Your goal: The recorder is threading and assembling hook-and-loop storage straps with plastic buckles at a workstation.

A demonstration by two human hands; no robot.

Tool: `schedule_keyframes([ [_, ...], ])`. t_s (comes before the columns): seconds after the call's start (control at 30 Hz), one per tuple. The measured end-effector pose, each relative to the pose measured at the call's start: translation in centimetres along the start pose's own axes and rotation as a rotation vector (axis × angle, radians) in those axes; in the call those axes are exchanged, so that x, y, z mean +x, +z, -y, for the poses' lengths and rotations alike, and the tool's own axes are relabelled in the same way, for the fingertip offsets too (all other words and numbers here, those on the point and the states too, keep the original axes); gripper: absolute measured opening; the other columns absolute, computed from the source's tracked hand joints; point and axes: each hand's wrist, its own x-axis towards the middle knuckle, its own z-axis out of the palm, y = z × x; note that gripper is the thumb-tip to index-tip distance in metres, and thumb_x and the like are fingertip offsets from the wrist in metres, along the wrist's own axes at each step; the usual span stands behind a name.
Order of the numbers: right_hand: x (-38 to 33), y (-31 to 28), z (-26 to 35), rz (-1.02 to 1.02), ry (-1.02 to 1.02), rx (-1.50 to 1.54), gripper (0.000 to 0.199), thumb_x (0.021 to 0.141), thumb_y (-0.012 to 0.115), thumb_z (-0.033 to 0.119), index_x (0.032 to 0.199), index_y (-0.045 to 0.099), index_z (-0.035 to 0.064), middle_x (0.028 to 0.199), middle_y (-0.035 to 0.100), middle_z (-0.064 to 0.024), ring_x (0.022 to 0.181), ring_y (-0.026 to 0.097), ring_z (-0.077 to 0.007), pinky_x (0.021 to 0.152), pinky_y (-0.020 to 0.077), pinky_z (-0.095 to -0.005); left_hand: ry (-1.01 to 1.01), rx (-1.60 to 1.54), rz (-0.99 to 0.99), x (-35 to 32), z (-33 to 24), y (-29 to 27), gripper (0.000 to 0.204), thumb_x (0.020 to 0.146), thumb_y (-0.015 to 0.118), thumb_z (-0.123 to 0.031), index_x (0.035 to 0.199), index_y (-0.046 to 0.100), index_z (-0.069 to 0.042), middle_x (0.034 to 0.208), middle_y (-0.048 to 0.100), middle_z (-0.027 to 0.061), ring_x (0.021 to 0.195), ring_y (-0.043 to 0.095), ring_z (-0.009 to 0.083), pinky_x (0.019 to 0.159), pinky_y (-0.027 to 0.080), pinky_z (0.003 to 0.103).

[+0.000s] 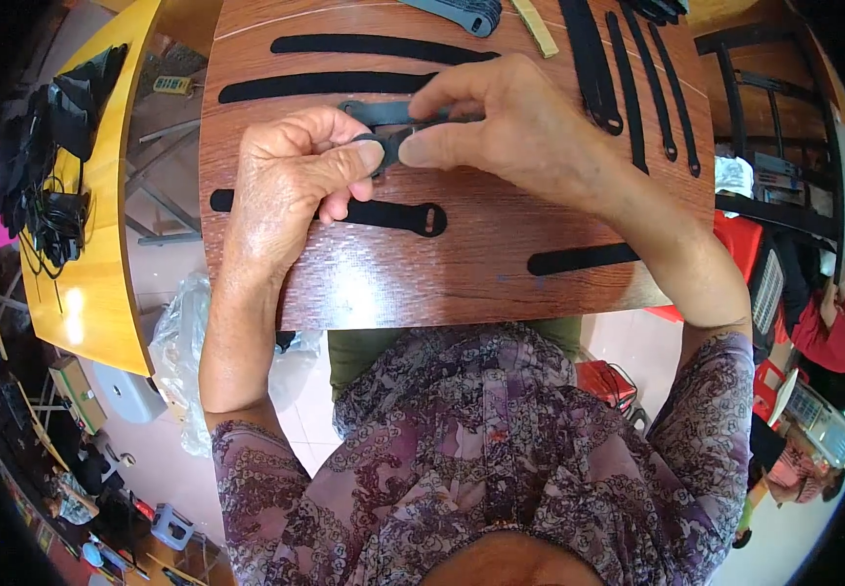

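Bright, even daylight fills the scene, with a soft sheen of glare on the wooden counter (pixel 462 273) near its front edge and a sharper hot spot on the yellow table (pixel 100 293) at left. Shadows under the hands are faint. Focus is crisp at centre; fisheye distortion bends straight edges outward, and the corners fall to black vignette.

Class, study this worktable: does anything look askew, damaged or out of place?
One black strap at the table's right edge hangs partly over it. Otherwise nothing stands out: the left hand and right hand pinch a dark strap between them.
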Motion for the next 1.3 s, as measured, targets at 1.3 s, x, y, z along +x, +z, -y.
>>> schedule_keyframes([
  [1.3, 3.5, 2.4, 0.3, 0.070, 0.195, 0.395, 0.010, 0.070, 0.070, 0.014, 0.072, 0.068, 0.0047, 0.058, 0.051, 0.0014, 0.047, 0.037, -0.0052, 0.039, 0.0201, -0.0206, 0.034, 0.208, -0.191, 0.0, -0.2, -1.4, 0.019, 0.083, 0.050, -0.006, 0.086, 0.066, 0.004, 0.054, 0.056, 0.0029, 0.043, 0.043, 0.0052, 0.040, 0.033, 0.020],
])
